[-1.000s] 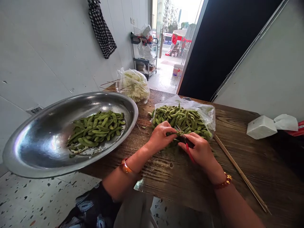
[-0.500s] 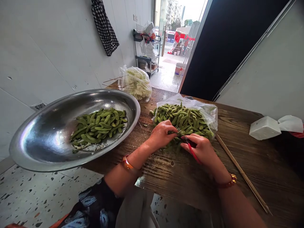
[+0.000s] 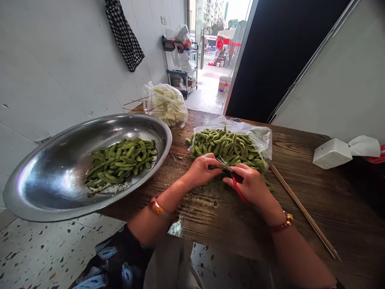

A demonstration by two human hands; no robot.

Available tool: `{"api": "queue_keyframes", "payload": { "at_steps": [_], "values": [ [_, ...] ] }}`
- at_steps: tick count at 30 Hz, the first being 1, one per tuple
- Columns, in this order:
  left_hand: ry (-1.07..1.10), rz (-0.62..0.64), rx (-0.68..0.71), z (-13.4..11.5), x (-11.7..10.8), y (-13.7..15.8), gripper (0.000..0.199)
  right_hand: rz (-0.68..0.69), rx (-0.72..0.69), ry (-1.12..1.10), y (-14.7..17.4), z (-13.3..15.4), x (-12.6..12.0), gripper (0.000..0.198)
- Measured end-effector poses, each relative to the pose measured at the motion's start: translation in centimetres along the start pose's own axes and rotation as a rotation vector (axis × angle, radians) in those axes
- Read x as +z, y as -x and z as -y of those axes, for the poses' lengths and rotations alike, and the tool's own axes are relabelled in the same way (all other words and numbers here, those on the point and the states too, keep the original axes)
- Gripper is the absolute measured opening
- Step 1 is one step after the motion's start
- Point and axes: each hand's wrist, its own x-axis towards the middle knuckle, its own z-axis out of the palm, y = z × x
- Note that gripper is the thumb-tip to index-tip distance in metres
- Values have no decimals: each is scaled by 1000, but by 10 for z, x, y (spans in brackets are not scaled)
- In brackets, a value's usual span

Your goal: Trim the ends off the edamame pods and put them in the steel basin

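Note:
My right hand (image 3: 247, 181) is closed around red-handled scissors (image 3: 240, 190), whose blades point up and left toward my other hand. Between finger and thumb, my left hand (image 3: 203, 170) pinches an edamame pod at the blade tips; the fingers hide most of it. Just beyond both hands, a heap of edamame pods (image 3: 222, 143) spreads over a clear plastic bag (image 3: 262, 136) on the wooden table. More pods (image 3: 123, 160) lie in the wide steel basin (image 3: 57, 160) to my left.
A bag of cauliflower (image 3: 170, 106) stands at the table's far left, with thin skewers beside it. A bundle of wooden sticks (image 3: 303, 210) lies right of my right hand. A white tissue pack (image 3: 332, 153) sits at the right. A shelf cart (image 3: 182, 66) stands by the doorway.
The view has shifted slightly, so everything sits a little further left. My hands stay close together over the pods, and the scissor blades now show more plainly.

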Motion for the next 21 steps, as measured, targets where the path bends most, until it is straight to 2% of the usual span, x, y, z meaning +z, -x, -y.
{"api": "queue_keyframes", "payload": {
  "at_steps": [6,11,15,21],
  "values": [
    [52,-47,-76,-5,-5,-2,3,-41,21,-38,-2,-3,0,23],
    [328,-119,-270,-11,-10,-2,16,-166,61,13,-1,-7,-2,32],
    [489,-153,-378,-13,-12,-1,26,-200,43,24,-1,-10,-1,32],
    [603,-92,-409,-17,-7,0,33,-273,-1,-114,-2,0,4,30]
  ]
}}
